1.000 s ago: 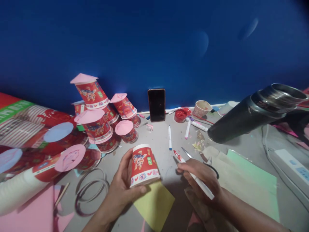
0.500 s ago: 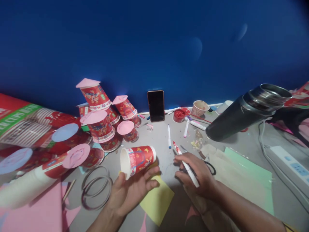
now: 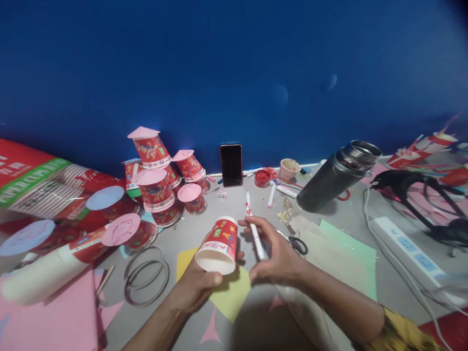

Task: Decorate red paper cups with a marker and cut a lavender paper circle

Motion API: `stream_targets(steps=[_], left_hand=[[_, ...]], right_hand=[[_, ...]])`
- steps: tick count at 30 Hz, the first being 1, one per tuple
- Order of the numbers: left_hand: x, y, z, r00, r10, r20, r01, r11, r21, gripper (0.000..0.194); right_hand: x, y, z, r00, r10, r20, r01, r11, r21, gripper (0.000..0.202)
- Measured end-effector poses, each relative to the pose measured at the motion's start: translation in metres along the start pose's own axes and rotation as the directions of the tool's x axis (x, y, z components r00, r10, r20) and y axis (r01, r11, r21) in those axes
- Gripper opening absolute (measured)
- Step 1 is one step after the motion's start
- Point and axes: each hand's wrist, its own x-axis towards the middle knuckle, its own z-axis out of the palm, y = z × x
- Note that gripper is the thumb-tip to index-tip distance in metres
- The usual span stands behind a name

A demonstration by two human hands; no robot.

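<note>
My left hand (image 3: 195,285) holds a red patterned paper cup (image 3: 221,239), with its thumb by the white rim. The cup lies tilted, its open mouth facing me. My right hand (image 3: 276,251) has a slim white pen (image 3: 255,234) between thumb and fingers. Red marks show near the pen's front end, which points away from me. Beneath the cup lies a yellow paper sheet (image 3: 236,297). Scissors (image 3: 298,245) rest just beyond my right hand, partly hidden by it.
Stacked red cups (image 3: 155,190) with paper discs stand at left, near a cup sleeve (image 3: 40,278) and grey rings (image 3: 146,275). A phone (image 3: 231,165) leans on the blue wall. A dark flask (image 3: 329,183) tilts at right, before a power strip (image 3: 409,251).
My left hand has turned the cup so its mouth faces me instead of left. My right hand has moved closer to the cup with the pen. The view has shifted to the right.
</note>
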Motion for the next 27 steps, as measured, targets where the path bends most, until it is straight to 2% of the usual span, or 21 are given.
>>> stream_targets(steps=[3,5,7,10,13,16,19,23,25,27], left_hand=[[0.001,-0.003,0.008,0.997,0.06,-0.038,-0.056,0.994,0.091,0.12],[0.001,0.001,0.013,0.993,0.103,-0.059,-0.09,0.979,0.183,0.125],[0.001,0.011,0.015,0.986,0.159,-0.055,-0.136,0.945,0.297,0.123],[-0.002,0.031,0.015,0.961,0.275,0.014,-0.258,0.881,0.398,0.116],[-0.006,0.048,0.011,0.97,0.228,0.089,-0.241,0.835,0.494,0.108],[-0.008,0.055,0.007,0.971,0.211,0.109,-0.233,0.763,0.602,0.096],[-0.008,0.052,0.004,0.966,0.226,0.124,-0.249,0.69,0.68,0.088],[-0.008,0.042,-0.002,0.954,0.289,0.074,-0.242,0.605,0.759,0.081],[-0.007,0.036,-0.006,0.934,0.353,0.046,-0.255,0.575,0.778,0.078],[-0.006,0.031,-0.01,0.916,0.401,0.006,-0.253,0.566,0.785,0.078]], right_hand=[[-0.001,-0.008,0.005,0.999,-0.052,-0.007,0.051,0.996,-0.072,0.118],[-0.002,-0.01,0.006,0.997,-0.076,-0.024,0.072,0.988,-0.138,0.114],[-0.002,-0.01,0.006,0.99,-0.144,-0.006,0.139,0.963,-0.232,0.109],[0.001,-0.007,0.002,0.944,-0.315,0.096,0.325,0.849,-0.417,0.103],[0.003,-0.005,0.0,0.909,-0.38,0.173,0.414,0.769,-0.487,0.1],[0.004,-0.005,0.001,0.917,-0.351,0.192,0.399,0.776,-0.489,0.104],[0.003,-0.006,-0.001,0.924,-0.311,0.223,0.381,0.792,-0.477,0.108],[0.001,-0.008,-0.021,0.943,-0.234,0.238,0.326,0.8,-0.504,0.108],[0.0,-0.008,-0.038,0.962,-0.193,0.191,0.268,0.786,-0.558,0.098],[0.0,-0.005,-0.056,0.984,-0.142,0.105,0.176,0.756,-0.63,0.066]])
